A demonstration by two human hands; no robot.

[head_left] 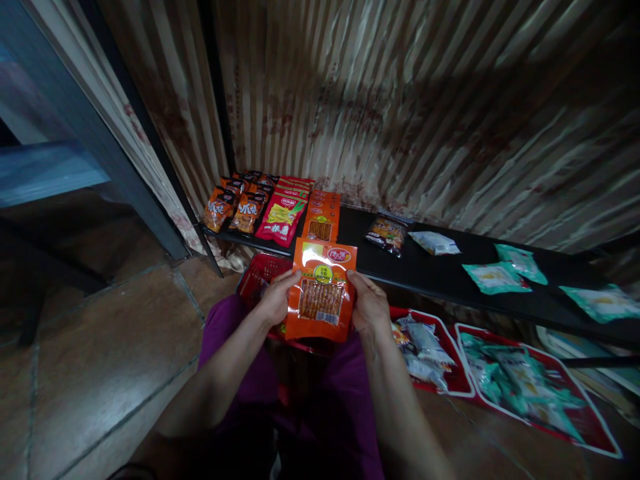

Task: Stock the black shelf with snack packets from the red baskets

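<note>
Being pinched at both sides by left hand (pixel 278 299) and right hand (pixel 371 304) is an orange packet (pixel 321 293); beyond the grip, similar packets (pixel 323 213) are being supported by a shelf (pixel 430 270).

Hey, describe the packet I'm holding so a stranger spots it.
Below the pleated curtain, find the long black shelf. In front of it, your left hand and right hand grip an orange packet with a yellow oval. Similar orange packets lie on the shelf; only this one is held.

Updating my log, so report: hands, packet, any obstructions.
Left hand and right hand gripping orange packet at opposite edges. Printed front toward camera. Nothing in front of its middle.
</note>
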